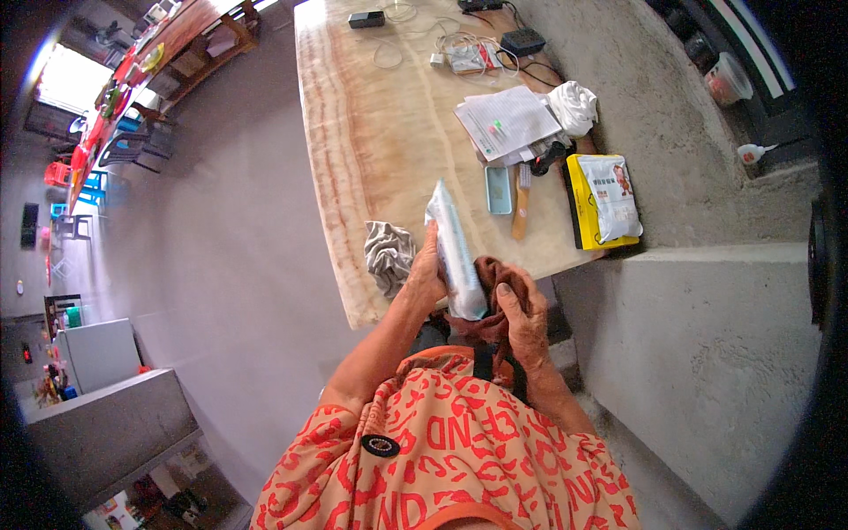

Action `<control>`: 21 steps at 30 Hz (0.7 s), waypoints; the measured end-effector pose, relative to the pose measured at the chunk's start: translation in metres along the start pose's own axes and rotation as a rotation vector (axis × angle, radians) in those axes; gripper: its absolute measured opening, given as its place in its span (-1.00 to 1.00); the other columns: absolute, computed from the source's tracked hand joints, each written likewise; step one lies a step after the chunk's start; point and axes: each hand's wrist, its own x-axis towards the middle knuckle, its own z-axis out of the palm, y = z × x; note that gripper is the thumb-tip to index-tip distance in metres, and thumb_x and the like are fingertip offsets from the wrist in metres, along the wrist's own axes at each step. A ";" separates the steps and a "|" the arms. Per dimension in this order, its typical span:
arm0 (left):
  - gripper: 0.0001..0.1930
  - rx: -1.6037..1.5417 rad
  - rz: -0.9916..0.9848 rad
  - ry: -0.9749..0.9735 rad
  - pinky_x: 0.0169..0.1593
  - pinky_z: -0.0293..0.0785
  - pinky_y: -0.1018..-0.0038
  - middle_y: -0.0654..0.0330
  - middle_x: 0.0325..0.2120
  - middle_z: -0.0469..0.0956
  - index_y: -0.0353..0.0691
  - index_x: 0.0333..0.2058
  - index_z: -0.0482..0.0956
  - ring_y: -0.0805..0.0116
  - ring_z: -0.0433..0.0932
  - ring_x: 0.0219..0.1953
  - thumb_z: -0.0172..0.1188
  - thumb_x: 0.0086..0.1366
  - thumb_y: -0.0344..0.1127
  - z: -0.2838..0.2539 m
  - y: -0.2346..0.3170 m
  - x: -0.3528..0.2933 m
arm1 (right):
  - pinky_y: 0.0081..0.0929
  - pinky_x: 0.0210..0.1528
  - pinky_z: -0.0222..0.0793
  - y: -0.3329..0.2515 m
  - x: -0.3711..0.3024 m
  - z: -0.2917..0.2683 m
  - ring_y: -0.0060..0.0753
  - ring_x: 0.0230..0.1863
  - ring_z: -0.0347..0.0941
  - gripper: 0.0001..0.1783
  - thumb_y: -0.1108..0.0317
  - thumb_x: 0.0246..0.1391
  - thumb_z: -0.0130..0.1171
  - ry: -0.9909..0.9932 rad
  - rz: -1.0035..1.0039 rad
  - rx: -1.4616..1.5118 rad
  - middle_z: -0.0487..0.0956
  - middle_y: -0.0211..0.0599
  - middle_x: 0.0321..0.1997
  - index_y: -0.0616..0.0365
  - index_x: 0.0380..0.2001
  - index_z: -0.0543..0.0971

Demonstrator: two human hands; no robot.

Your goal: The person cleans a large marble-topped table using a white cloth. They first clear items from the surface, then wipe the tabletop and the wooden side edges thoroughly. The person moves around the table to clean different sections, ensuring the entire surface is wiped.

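Head view: you've got a long, slim white packet point(456, 256) out in front of you, at the table's point(371, 159) near edge. It's shiny see-through plastic, kinda wrinkled, whitish with a pale blue strip down its right side and a turquoise tint at the bottom. It leans a bit, top toward 11 o'clock, bottom toward 5; can't tell what's inside. Your left hand point(427, 272) is closed around its left edge, thumb up along the side, other fingers mostly hidden. Your right hand point(525, 320) is half curled, pinching a brown cloth point(505, 272) that bunches up at the packet's 4 o'clock. From the packet, a crumpled grey cloth point(389, 254) sits at 9, a light blue case point(499, 191) at 1, and a yellow box point(583, 203) further out at 2 o'clock.
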 end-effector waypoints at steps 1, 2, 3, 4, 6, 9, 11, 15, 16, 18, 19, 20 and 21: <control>-0.36 0.013 -0.013 0.014 -0.32 0.54 0.29 0.14 -0.44 0.55 -0.15 -0.17 0.51 0.25 0.52 -0.42 0.03 0.17 0.37 0.003 0.000 -0.003 | -0.40 0.09 0.30 -0.005 0.003 -0.001 -0.28 0.00 0.42 -0.64 0.41 0.13 0.12 0.003 -0.123 -0.102 0.47 -0.14 -0.03 0.21 0.00 0.44; -0.35 0.022 -0.067 -0.045 -0.28 0.55 0.28 0.18 -0.41 0.56 -0.17 -0.14 0.50 0.26 0.53 -0.39 0.06 0.16 0.36 -0.006 -0.004 0.004 | -0.33 0.09 0.29 -0.006 0.006 -0.002 -0.19 0.01 0.39 -0.60 0.43 0.06 0.15 -0.048 -0.288 -0.240 0.45 -0.12 -0.01 0.19 0.01 0.44; -0.31 0.037 -0.092 -0.128 -0.20 0.55 0.24 0.12 -0.32 0.57 -0.21 -0.08 0.48 0.20 0.56 -0.31 0.09 0.15 0.35 -0.016 -0.007 0.012 | -0.27 0.09 0.29 -0.009 0.009 -0.004 -0.11 0.03 0.37 -0.55 0.45 -0.01 0.19 -0.096 -0.459 -0.379 0.42 -0.10 0.01 0.18 0.01 0.44; -0.33 0.007 -0.166 -0.255 -0.19 0.56 0.23 0.11 -0.28 0.58 -0.22 -0.08 0.48 0.21 0.57 -0.29 0.10 0.16 0.32 -0.024 -0.006 0.016 | -0.18 0.07 0.28 -0.020 0.012 -0.004 0.04 0.01 0.33 -0.46 0.46 -0.15 0.25 -0.126 -0.610 -0.566 0.40 -0.06 0.02 0.15 0.01 0.45; -0.41 -0.020 -0.221 -0.353 -0.17 0.57 0.23 0.11 -0.25 0.59 -0.22 -0.07 0.47 0.22 0.59 -0.26 0.12 0.21 0.21 -0.026 -0.005 0.012 | -0.15 0.04 0.29 -0.017 0.013 -0.011 0.02 -0.02 0.33 -0.44 0.42 -0.17 0.27 -0.186 -0.703 -0.743 0.41 -0.08 0.03 0.14 0.01 0.45; -0.60 0.037 -0.143 -0.326 -0.17 0.60 0.20 0.14 -0.25 0.60 -0.21 -0.06 0.45 0.27 0.61 -0.23 0.20 0.26 -0.06 -0.019 -0.002 -0.008 | -0.14 0.05 0.30 -0.017 0.015 -0.026 0.02 0.00 0.35 -0.45 0.40 -0.15 0.28 -0.172 -0.626 -0.841 0.41 -0.09 0.05 0.16 0.00 0.45; -0.61 0.179 -0.051 -0.301 -0.15 0.60 0.18 0.13 -0.23 0.59 -0.21 -0.05 0.45 0.28 0.61 -0.23 0.22 0.24 -0.12 -0.030 -0.002 -0.013 | -0.16 0.07 0.32 -0.013 0.019 -0.036 0.03 0.01 0.36 -0.49 0.41 -0.10 0.27 -0.139 -0.533 -0.847 0.40 -0.07 0.06 0.15 0.00 0.45; -0.62 0.172 -0.036 -0.278 -0.19 0.60 0.24 0.14 -0.24 0.59 -0.23 -0.03 0.44 0.28 0.61 -0.29 0.21 0.25 -0.18 -0.023 -0.004 -0.025 | -0.14 0.07 0.33 -0.002 0.028 -0.028 0.02 0.02 0.35 -0.43 0.37 -0.09 0.27 -0.121 -0.404 -1.027 0.37 -0.07 0.07 0.13 0.06 0.38; -0.64 0.177 -0.071 -0.290 -0.14 0.57 0.27 0.15 -0.20 0.57 -0.23 -0.03 0.44 0.29 0.59 -0.23 0.19 0.25 -0.20 -0.026 -0.007 -0.022 | -0.13 0.07 0.33 -0.002 0.031 -0.021 0.03 0.02 0.34 -0.42 0.36 -0.09 0.27 -0.103 -0.364 -1.055 0.37 -0.06 0.07 0.13 0.07 0.37; -0.63 0.081 -0.059 -0.373 -0.08 0.55 0.29 0.16 -0.17 0.55 -0.23 -0.02 0.43 0.29 0.57 -0.18 0.18 0.26 -0.20 -0.023 -0.012 -0.022 | -0.12 0.08 0.31 0.005 0.038 -0.004 0.06 0.03 0.32 -0.40 0.36 -0.09 0.26 -0.045 -0.489 -1.028 0.36 -0.03 0.07 0.15 0.08 0.35; -0.63 0.033 -0.054 -0.413 -0.06 0.54 0.30 0.16 -0.15 0.55 -0.23 -0.01 0.43 0.29 0.56 -0.15 0.18 0.26 -0.20 -0.021 -0.013 -0.024 | -0.12 0.09 0.30 0.005 0.041 0.005 0.07 0.03 0.31 -0.39 0.36 -0.09 0.26 -0.016 -0.548 -1.013 0.36 -0.01 0.06 0.16 0.08 0.34; -0.61 0.068 0.000 -0.437 0.01 0.50 0.30 0.16 -0.06 0.50 -0.23 0.03 0.40 0.29 0.52 -0.07 0.13 0.28 -0.20 -0.021 -0.013 -0.030 | -0.11 0.15 0.24 -0.001 0.042 0.010 0.10 0.07 0.28 -0.38 0.37 -0.10 0.26 -0.097 -0.590 -0.931 0.35 0.03 0.08 0.22 0.08 0.34; -0.61 0.110 0.045 -0.441 0.01 0.50 0.30 0.16 -0.04 0.48 -0.22 0.04 0.39 0.28 0.51 -0.06 0.11 0.29 -0.21 -0.026 -0.015 -0.030 | -0.12 0.19 0.19 0.001 0.046 0.015 0.09 0.11 0.25 -0.39 0.38 -0.11 0.25 -0.166 -0.657 -0.854 0.34 0.03 0.10 0.26 0.07 0.36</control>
